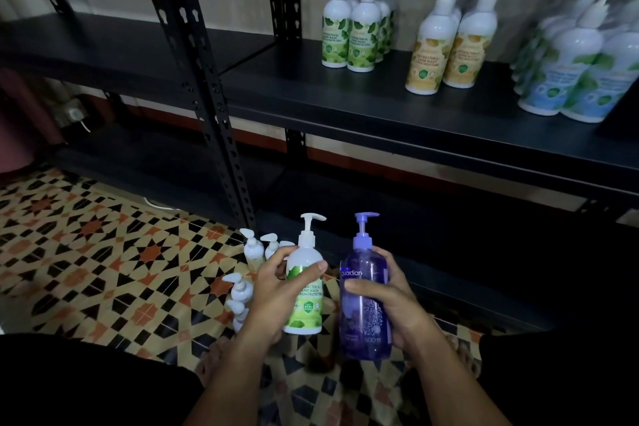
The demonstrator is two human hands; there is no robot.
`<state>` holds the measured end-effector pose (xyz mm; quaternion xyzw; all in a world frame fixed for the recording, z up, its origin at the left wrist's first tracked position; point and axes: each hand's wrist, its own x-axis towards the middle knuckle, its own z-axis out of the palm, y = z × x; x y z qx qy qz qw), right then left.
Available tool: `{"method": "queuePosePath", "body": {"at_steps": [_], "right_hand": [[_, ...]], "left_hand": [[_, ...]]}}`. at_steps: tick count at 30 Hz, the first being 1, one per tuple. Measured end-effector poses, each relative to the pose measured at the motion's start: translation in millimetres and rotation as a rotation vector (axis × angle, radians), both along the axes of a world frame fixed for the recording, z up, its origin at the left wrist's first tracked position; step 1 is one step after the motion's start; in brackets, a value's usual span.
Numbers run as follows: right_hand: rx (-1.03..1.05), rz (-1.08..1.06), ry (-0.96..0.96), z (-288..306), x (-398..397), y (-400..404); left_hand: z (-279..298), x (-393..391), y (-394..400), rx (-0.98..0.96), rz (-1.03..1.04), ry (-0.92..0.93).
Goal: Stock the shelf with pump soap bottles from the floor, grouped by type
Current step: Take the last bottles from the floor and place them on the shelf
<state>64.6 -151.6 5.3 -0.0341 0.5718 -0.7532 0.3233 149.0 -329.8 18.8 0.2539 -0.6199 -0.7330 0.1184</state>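
The black shelf point(397, 104) carries three groups of pump bottles toward its right half, leaving a broad bare stretch of board on its left and a strip of free board along the front edge; a perforated upright post point(193, 79) crosses in front at the left. The green-leaf group point(352, 28) stands furthest left, the yellow-label group point(449, 41) beside it with a gap between, and the blue-label group point(581, 59), blurred, at the right edge. Low down, over the patterned tile floor point(86, 252), the left hand point(276, 290) grips a white bottle with a green leaf label point(306, 290), fingers behind it and thumb curled across the front above the print. The right hand point(390, 301) holds a clear purple bottle point(364, 308) upright, thumb across its front, fingers wrapped round the far side. The two bottles stand just beside each other. The white one reads partly "BACTERIAL", "HAND WASH", "PROTECTION"; the purple one reads "guardian" and "500ml". More white pump bottles point(252, 252) wait on the floor behind the left hand.
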Motion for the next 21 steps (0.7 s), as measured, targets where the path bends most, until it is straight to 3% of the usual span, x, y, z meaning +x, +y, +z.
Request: {"method": "queuePosePath", "body": {"at_steps": [15, 21], "right_hand": [[0.014, 0.021, 0.025, 7, -1, 2], [0.038, -0.007, 0.125, 5, 1, 3]], "left_hand": [[-7, -7, 0, -0.003, -0.002, -0.018], [-2, -12, 9, -0.160, -0.078, 0.004]]}}
